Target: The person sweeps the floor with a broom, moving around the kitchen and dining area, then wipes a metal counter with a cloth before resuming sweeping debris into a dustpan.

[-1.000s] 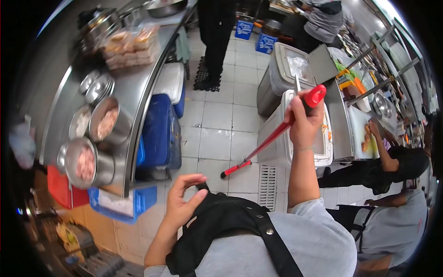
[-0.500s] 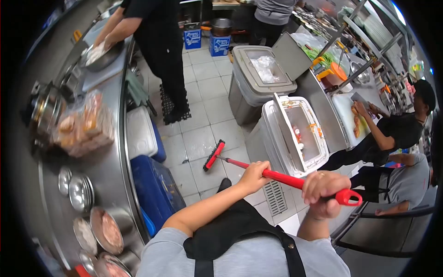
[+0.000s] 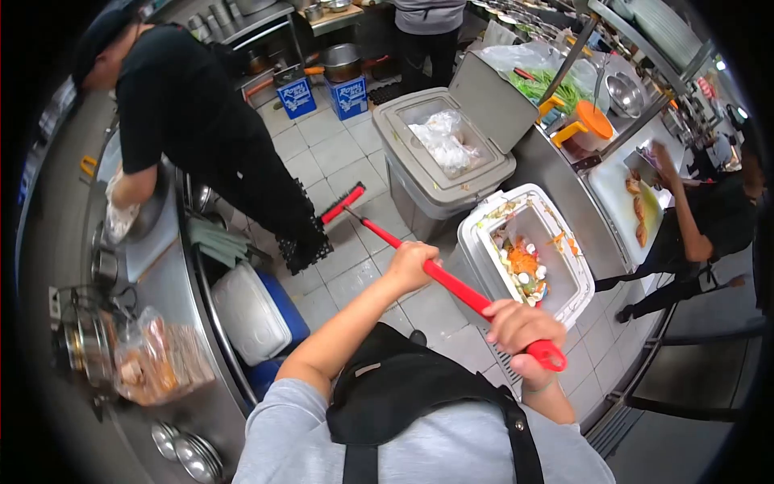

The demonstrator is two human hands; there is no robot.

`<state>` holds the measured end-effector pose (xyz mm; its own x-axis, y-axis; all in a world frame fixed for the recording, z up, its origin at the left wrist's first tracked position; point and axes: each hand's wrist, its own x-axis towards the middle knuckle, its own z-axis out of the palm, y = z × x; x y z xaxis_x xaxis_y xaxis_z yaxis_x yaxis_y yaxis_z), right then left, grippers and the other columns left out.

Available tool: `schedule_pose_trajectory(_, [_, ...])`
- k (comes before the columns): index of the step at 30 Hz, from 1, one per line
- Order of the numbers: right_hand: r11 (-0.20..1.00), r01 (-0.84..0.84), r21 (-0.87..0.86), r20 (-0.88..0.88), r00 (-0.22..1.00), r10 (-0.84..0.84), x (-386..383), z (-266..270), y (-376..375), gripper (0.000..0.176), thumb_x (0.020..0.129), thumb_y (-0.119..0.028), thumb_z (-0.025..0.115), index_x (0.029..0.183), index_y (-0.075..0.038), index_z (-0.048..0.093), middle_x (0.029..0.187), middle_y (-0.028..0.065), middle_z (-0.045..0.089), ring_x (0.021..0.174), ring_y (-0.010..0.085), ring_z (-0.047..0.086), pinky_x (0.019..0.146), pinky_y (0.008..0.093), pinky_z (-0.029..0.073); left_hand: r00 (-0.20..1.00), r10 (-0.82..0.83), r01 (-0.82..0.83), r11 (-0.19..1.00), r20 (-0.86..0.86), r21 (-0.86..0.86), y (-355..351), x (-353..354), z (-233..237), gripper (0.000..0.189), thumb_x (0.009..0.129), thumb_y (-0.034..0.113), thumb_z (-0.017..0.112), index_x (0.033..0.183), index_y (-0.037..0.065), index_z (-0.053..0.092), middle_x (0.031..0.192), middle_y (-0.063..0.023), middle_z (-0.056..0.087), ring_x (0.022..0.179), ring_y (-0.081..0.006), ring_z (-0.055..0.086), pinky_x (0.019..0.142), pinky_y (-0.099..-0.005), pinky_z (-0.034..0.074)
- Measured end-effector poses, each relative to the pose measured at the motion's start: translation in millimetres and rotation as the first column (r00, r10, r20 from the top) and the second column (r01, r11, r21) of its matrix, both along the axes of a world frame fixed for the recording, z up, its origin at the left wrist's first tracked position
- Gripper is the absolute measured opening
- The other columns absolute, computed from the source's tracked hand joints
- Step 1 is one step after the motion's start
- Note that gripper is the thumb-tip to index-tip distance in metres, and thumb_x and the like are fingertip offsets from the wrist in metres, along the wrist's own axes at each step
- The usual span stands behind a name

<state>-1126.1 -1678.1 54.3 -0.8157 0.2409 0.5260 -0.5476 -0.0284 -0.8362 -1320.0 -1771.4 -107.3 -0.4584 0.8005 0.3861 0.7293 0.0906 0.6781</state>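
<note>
A floor brush [image 3: 455, 289] with a red handle and black bristles slants across the view. Its brush head [image 3: 343, 203] rests on the white tiles, close to a co-worker's foot and the black perforated mat [image 3: 310, 246]. My left hand [image 3: 411, 267] is closed around the handle partway down. Closer to my body, my right hand [image 3: 528, 335] grips the handle just below its looped red end. To the right of the handle stands a white bin [image 3: 582, 284], open, with food scraps inside.
A grey bin [image 3: 387, 129] with plastic bags stands beyond the white one. On the left, a co-worker in black leans over a steel counter [image 3: 181, 323]. Blue boxes [image 3: 297, 98] sit ahead. Another person handles food at a cutting board [image 3: 617, 189] on the right.
The view has shifted forward, and the brush head has moved ahead, nearer the co-worker's feet. The white bin's raised flap no longer shows, exposing the scraps. Both hands still hold the handle.
</note>
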Motion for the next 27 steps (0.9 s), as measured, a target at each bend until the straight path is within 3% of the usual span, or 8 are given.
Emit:
schedule_pose_trajectory(6, [0.958,0.214,0.192,0.129,0.962,-0.241,-127,-84,-2,0.019,0.07,0.001,0.066,0.065,-0.005,0.049,0.071,0.0063,0.056,0.076,0.0231,0.06,0.083,0.0418,0.043,0.996,-0.073,0.07,0.995,-0.047,-0.072,13,-163,-70,0.016,0.064,0.009,0.064,0.059,0.002,0.051,0.058,-0.0149,0.051,0.062,-0.0348,0.053,0.06,-0.0422,0.043])
schedule_pose_trajectory(8, [0.97,0.243,0.023,0.211,0.947,-0.242,-188,-124,-7,0.019,0.072,0.007,0.062,0.065,-0.003,0.048,0.072,0.0075,0.055,0.078,0.0227,0.059,0.079,0.0334,0.045,0.992,-0.083,0.058,0.968,-0.092,-0.244,18,-229,-118,0.018,0.063,0.011,0.068,0.062,0.002,0.052,0.063,-0.0152,0.05,0.064,-0.0354,0.052,0.061,-0.0421,0.043])
schedule_pose_trajectory(13, [0.932,0.362,0.04,0.352,0.867,-0.352,-268,-162,-1,0.019,0.071,0.008,0.063,0.066,-0.001,0.047,0.072,0.0091,0.054,0.075,0.0211,0.057,0.07,0.0294,0.044,0.993,-0.12,0.109,0.927,-0.009,-0.359,40,-286,-181,0.031,0.061,0.02,0.075,0.062,0.004,0.049,0.067,-0.0152,0.05,0.067,-0.0366,0.052,0.062,-0.0438,0.042])
schedule_pose_trajectory(17, [0.808,0.587,0.056,0.455,0.705,-0.544,-231,-87,2,0.02,0.072,0.009,0.061,0.062,-0.001,0.047,0.069,0.0092,0.055,0.066,0.0194,0.056,0.065,0.03,0.044,0.926,-0.307,0.369,0.854,0.217,-0.367,65,-219,-138,0.032,0.068,0.026,0.068,0.06,0.004,0.047,0.062,-0.0163,0.051,0.068,-0.0365,0.053,0.063,-0.0444,0.043])
schedule_pose_trajectory(19, [0.715,0.697,0.059,0.492,0.602,-0.628,-198,-45,-1,0.019,0.069,0.011,0.06,0.06,-0.003,0.049,0.062,0.0102,0.055,0.061,0.0219,0.056,0.06,0.0316,0.046,0.829,-0.449,0.529,0.823,0.333,-0.208,74,-173,-109,0.031,0.071,0.028,0.067,0.06,0.004,0.049,0.062,-0.017,0.052,0.065,-0.0376,0.053,0.06,-0.045,0.043])
schedule_pose_trajectory(23, [0.473,0.881,0.015,0.563,0.383,-0.732,-169,19,-28,0.016,0.069,0.005,0.057,0.058,-0.001,0.049,0.057,0.0095,0.053,0.054,0.022,0.053,0.051,0.0325,0.047,0.523,-0.724,0.849,0.485,0.45,-0.209,75,-107,-80,0.01,0.066,0.012,0.059,0.065,0.006,0.052,0.064,-0.0145,0.056,0.068,-0.0368,0.056,0.059,-0.0452,0.043])
schedule_pose_trajectory(24, [0.433,0.901,0.041,0.534,0.346,-0.771,-163,30,-37,0.015,0.069,0.002,0.058,0.058,-0.001,0.048,0.055,0.0098,0.052,0.052,0.0224,0.053,0.048,0.0329,0.048,0.486,-0.738,0.866,0.477,0.469,-0.147,70,-98,-67,0.009,0.066,0.012,0.059,0.065,0.007,0.051,0.063,-0.0137,0.056,0.067,-0.0362,0.056,0.059,-0.045,0.043])
schedule_pose_trajectory(27, [0.442,0.897,0.002,0.369,0.41,-0.834,-136,58,-61,0.017,0.068,-0.004,0.06,0.057,-0.001,0.047,0.051,0.0098,0.051,0.047,0.0223,0.051,0.044,0.0337,0.05,0.399,-0.796,0.89,0.456,0.456,0.017,65,-82,-20,0.009,0.066,0.01,0.06,0.066,0.008,0.051,0.061,-0.0115,0.055,0.064,-0.0348,0.055,0.057,-0.0442,0.042])
